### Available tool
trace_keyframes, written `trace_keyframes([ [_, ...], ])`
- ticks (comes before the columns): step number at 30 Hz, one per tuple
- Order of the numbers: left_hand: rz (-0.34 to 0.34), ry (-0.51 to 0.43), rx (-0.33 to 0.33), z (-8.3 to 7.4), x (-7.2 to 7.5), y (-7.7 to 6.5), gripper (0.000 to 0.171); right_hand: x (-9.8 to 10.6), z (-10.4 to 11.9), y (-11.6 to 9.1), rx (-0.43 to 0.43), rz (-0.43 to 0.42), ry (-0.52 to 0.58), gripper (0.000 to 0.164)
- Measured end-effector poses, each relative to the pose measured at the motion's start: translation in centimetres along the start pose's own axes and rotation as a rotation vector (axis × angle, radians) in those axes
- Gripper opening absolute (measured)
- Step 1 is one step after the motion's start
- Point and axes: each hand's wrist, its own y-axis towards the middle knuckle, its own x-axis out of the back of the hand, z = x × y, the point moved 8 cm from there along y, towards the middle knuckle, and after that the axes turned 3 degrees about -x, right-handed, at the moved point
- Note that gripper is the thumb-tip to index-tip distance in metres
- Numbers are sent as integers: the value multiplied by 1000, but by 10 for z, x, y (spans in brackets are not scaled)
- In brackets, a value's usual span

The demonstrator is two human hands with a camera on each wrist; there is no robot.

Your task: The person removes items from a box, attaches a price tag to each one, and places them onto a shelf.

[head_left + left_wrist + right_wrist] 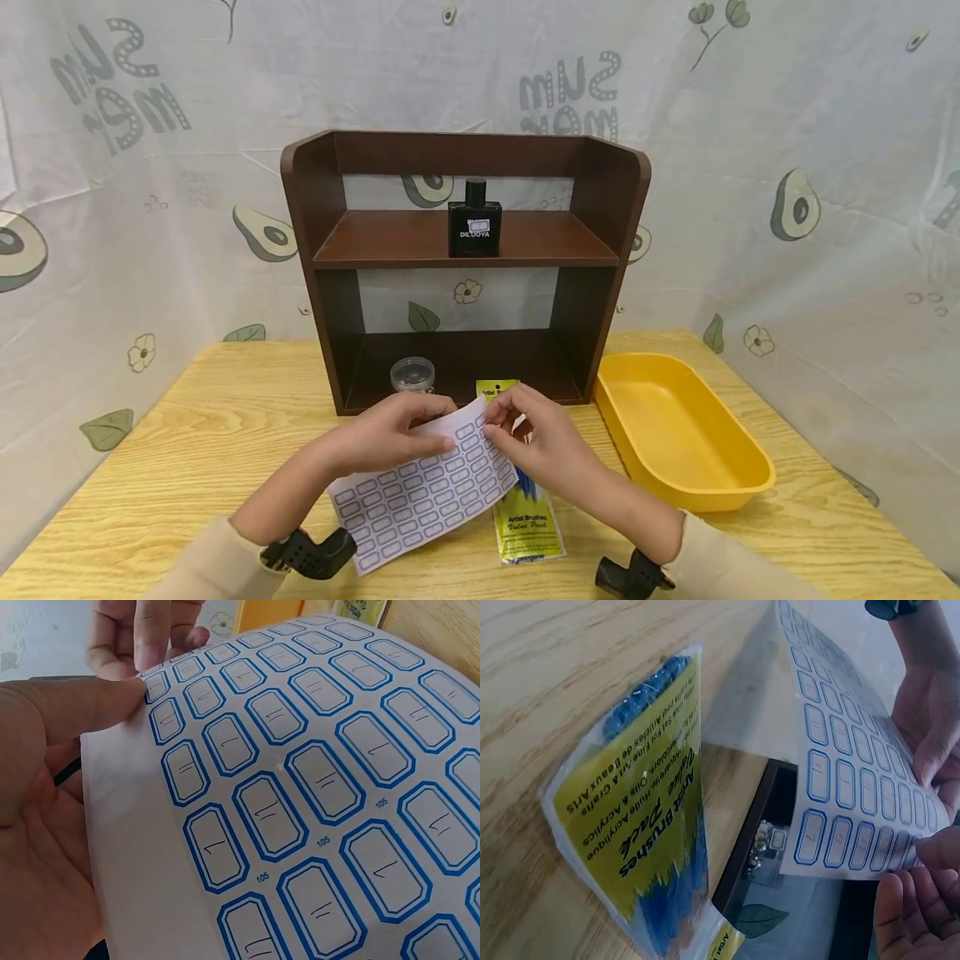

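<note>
A white sheet of blue-framed sticker labels is held up slanted over the table, short pen marks in its frames. My left hand grips its upper left edge, thumb on the printed face and fingers behind. At the upper right corner, my right hand pinches with thumb and forefinger at the end labels. Behind and below the sheet lies a yellow pack of artist brushes, partly covered by it. A black perfume bottle bearing one small label stands on the upper shelf.
The dark brown two-tier shelf stands at the back of the wood-grain table. On its lower level sits a round clear container, partly behind my left hand. To the right is a yellow tray. Patterned cloth hangs behind.
</note>
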Motion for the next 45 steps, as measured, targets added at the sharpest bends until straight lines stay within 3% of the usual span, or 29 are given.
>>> trace_keyframes([
  [13, -15, 91, -67, -13, -2, 1, 17, -2, 13, -3, 83, -14, -5, 17],
  [25, -35, 153, -83, -17, -3, 0, 20, -1, 16, -4, 81, -28, -35, 13],
  [45, -75, 117, -73, -24, -1, -2, 20, 0, 22, -5, 122, -89, -72, 9],
])
